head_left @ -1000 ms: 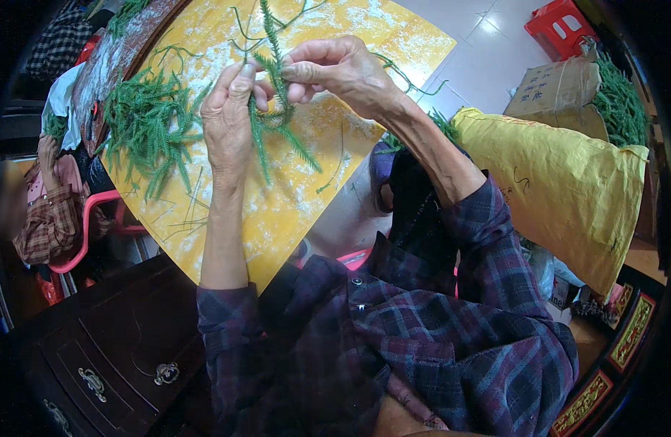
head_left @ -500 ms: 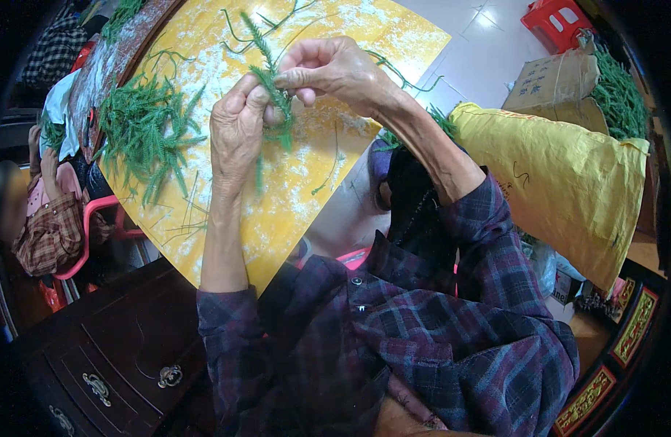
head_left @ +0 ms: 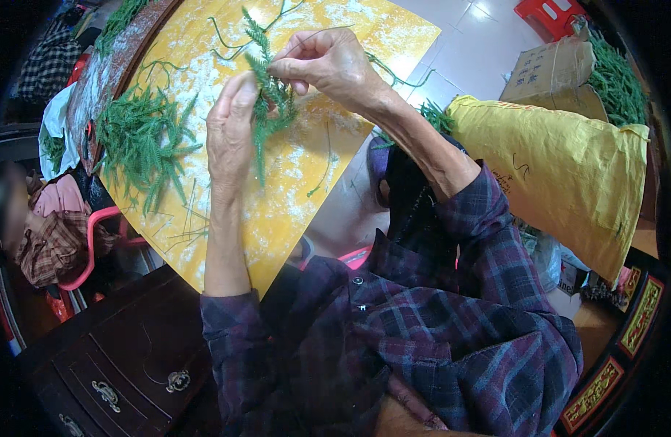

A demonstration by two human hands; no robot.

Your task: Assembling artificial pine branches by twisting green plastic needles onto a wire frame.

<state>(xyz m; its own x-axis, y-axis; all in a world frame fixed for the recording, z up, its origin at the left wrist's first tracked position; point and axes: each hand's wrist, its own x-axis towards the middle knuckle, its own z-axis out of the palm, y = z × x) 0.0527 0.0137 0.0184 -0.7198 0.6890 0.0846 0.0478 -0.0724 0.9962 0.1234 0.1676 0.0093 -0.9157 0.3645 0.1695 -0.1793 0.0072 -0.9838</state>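
Fingers of right hand pinched closed on green sprig, held over yellow tabletop between both hands. Left hand set alongside; grip part-hidden, can't be told. Versus half a second ago, left thumb straightened; sprig probably being steadied mainly by right pinch now.

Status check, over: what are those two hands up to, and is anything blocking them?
Right hand pinching at green sprig. Left hand at same sprig, fingertips hidden. Leafy heap on yellow table, to their left. Nothing seen blocking.
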